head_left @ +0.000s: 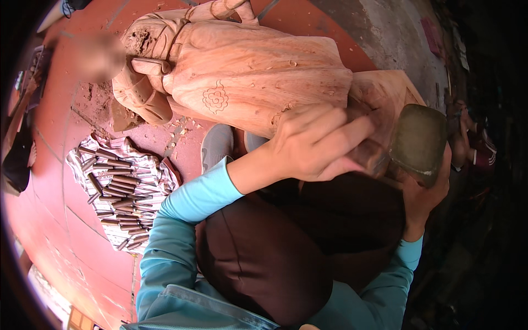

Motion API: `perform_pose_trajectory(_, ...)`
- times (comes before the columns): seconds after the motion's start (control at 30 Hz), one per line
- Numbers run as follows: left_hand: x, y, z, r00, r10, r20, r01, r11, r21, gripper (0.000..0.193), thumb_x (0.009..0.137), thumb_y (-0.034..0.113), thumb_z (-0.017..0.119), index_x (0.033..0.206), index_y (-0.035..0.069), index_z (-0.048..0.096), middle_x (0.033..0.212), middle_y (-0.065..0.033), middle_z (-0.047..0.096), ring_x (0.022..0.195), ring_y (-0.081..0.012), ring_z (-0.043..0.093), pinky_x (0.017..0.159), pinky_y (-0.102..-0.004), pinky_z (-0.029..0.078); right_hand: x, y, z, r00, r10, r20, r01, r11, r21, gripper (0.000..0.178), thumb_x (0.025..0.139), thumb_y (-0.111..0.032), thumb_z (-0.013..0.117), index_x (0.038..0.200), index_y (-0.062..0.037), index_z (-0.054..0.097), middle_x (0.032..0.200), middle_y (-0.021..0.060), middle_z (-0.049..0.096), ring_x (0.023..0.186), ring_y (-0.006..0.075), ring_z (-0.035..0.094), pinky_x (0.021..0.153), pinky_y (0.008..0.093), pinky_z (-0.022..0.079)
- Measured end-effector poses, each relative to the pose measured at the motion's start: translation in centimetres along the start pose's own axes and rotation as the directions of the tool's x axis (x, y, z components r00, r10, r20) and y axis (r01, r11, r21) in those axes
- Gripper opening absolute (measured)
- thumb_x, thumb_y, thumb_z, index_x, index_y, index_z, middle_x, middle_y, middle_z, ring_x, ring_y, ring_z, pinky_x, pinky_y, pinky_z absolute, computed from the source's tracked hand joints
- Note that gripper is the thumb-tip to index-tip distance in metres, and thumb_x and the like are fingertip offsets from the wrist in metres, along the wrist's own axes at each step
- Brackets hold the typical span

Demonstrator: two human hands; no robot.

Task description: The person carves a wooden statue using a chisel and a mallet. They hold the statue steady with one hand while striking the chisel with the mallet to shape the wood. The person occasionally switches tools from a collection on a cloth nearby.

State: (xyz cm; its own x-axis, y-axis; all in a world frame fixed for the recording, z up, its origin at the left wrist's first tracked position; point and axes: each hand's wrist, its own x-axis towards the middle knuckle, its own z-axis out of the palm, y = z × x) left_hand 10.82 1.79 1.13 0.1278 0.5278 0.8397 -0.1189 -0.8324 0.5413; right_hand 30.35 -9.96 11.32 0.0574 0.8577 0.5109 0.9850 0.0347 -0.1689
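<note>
A carved wooden statue (253,71) of a robed figure lies across the floor in front of me, its base (396,85) toward the right. Over the lower end of the robe, my left hand (313,140) is closed with its fingers curled. Whatever is in those fingers is hidden and slightly blurred. My right hand (428,199) grips a mallet from below; its rounded, grey-green block head (419,144) stands up beside the base, while any handle is covered by the hand. A cloud-like outline is drawn or cut on the robe.
Several dark-handled carving tools (124,190) lie on a striped cloth (115,234) at the left. Wood chips (179,132) are scattered on the red tiled floor (60,220). My grey shoe (217,146) is near the statue. Grey concrete (390,27) borders the tiles at the far right.
</note>
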Motion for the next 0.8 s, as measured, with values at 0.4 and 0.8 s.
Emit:
perform_pose_trajectory(0.4,-1.0,4.0,-3.1,0.899,-0.165,0.406,0.045,0.957,0.287,0.021,0.068,0.015,0.064,0.088,0.012,0.059,0.075,-0.0019,0.046,0.049,-0.0141,0.052,0.040,-0.0269,0.043,-0.9,0.6,-0.6,0.975,-0.210,0.067,0.213,0.975,-0.057,0.058,0.070,0.009,0.069,0.121,-0.0072,0.049,0.092,0.0131,0.059,0.072,0.0264,0.057,0.066,0.0353,0.047)
perform_pose_trajectory(0.8,-7.1,4.1,-12.5,0.517,-0.643,0.565,0.545,0.756,0.361,0.027,0.080,0.026,0.069,0.086,0.003,0.057,0.071,-0.0172,0.060,0.062,-0.0359,0.059,0.055,-0.0408,0.047,0.5,6.8,2.9,0.914,0.306,0.266,-0.377,0.885,0.274,0.041,0.081,-0.008,0.068,0.117,-0.0001,0.052,0.082,0.0032,0.059,0.065,0.0094,0.053,0.061,0.0239,0.045)
